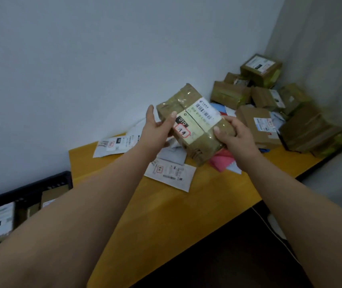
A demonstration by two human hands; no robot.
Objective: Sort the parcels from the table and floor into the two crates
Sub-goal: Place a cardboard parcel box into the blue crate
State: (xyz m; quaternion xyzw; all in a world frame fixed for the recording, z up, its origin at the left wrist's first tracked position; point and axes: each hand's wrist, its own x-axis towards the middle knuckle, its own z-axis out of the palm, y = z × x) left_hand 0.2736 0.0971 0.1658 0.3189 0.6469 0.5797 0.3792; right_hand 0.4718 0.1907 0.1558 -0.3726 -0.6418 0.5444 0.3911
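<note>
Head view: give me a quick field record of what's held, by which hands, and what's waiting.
held item: taped brown parcel, label facing up, lifted above the table
left hand: grips the parcel's left end
right hand: grips its right end
waiting on table: white mailers, pink mailer, cardboard boxes stacked in the corner
crate: dark, lower left, already holds parcels

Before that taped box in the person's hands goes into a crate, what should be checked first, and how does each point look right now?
1. Left hand grips taped box: ok.
2. Right hand grips its other end: ok.
3. Box lifted above the table: ok.
4. Label faces up: ok; which crate it means: cannot tell.
5. Dark crate at lower left has room: cannot tell, parcels already inside.
6. Second crate in sight: not ok.
</note>
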